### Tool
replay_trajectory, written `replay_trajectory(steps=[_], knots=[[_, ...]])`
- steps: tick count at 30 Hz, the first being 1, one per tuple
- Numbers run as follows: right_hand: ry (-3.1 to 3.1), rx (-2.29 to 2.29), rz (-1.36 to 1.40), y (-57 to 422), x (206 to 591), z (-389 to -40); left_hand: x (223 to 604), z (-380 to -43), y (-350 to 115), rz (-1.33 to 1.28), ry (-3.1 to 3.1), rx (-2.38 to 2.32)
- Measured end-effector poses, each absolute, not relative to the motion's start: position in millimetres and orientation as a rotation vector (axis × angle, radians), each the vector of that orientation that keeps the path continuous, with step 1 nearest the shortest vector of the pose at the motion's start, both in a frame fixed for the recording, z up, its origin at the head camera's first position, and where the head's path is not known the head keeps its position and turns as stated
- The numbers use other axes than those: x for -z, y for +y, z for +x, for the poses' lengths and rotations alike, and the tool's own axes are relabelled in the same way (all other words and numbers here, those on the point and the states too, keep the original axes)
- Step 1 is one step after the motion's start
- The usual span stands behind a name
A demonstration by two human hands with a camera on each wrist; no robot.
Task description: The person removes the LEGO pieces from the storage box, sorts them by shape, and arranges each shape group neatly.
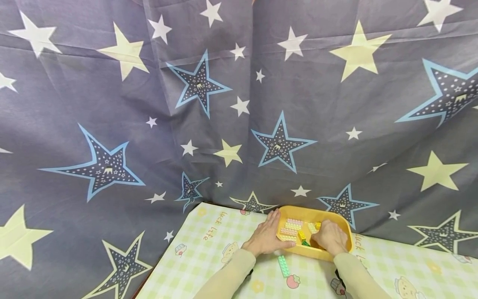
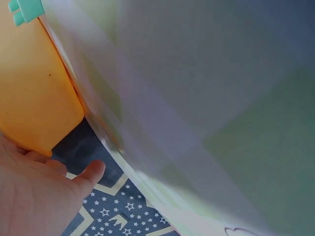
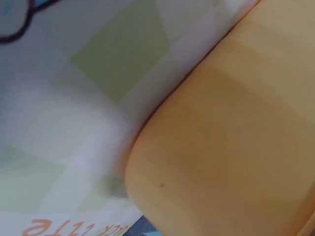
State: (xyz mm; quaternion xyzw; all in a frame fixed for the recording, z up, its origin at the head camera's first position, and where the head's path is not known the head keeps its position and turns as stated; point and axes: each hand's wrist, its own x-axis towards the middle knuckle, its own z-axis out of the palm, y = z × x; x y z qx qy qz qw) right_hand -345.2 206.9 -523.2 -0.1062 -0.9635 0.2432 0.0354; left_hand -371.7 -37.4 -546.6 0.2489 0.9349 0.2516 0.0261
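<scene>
In the head view, a yellow plastic bin [image 1: 313,250] holds toy building bricks. My left hand [image 1: 266,236] grips its left end, thumb along the front rim and fingers towards the back corner. The left wrist view shows that hand's fingers against the bin's edge, one finger sticking out. My right hand [image 1: 330,237] reaches down into the right half of the bin; its fingertips are hidden, so what they hold cannot be seen. Beside it are a yellow brick [image 1: 318,225], another yellow brick [image 1: 301,236] and a dark green brick [image 1: 305,243]. Pink and cream bricks [image 1: 291,226] line the left side.
A mint green brick [image 1: 284,266] lies on the checked tablecloth [image 1: 201,249] in front of the bin. Behind the table hangs a dark star-patterned curtain [image 1: 224,124], close to the bin's back edge. The table's left edge runs diagonally beside the cloth.
</scene>
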Motion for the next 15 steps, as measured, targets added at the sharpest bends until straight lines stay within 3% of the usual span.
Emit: replay_trajectory(steps=[15], knots=[[-2.902, -0.807, -0.321, 205.9, 512.0, -329.4, 546.0, -371.5, -36.9, 0.759, 2.901, -0.768]])
